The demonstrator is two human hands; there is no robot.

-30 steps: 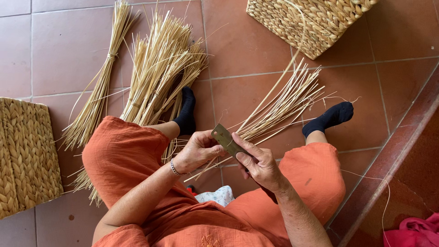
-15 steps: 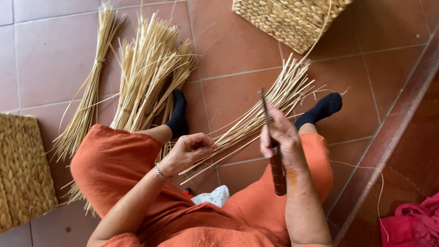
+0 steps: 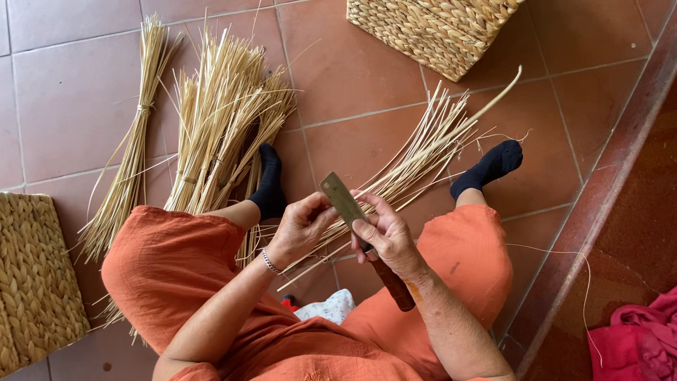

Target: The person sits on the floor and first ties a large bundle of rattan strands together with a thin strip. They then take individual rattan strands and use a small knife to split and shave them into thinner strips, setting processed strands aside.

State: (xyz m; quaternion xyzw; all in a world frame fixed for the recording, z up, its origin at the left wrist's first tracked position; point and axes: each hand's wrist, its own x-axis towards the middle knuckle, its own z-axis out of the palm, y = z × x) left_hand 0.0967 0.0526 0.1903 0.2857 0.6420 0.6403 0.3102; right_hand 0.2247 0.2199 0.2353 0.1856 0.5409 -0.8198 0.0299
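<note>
Tiled floor (image 3: 84,106); right hand (image 3: 384,236) grips knife (image 3: 345,204), handle half-hidden; left hand (image 3: 300,229) pinches blade

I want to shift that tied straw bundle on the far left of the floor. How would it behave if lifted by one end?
The bundle would probably feel light: thin dry stalks. It looks tied at one spot, and the stalks fan out below, so the loose ends would likely sag and splay. Stray stalks already lie around it, so some may slip out.

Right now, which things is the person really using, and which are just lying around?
In use:
- knife, held in the right hand
- left hand, touching the blade
- loose reeds between the feet

Lying about:
- tied straw bundles
- woven basket
- woven mat
- red cloth
</note>
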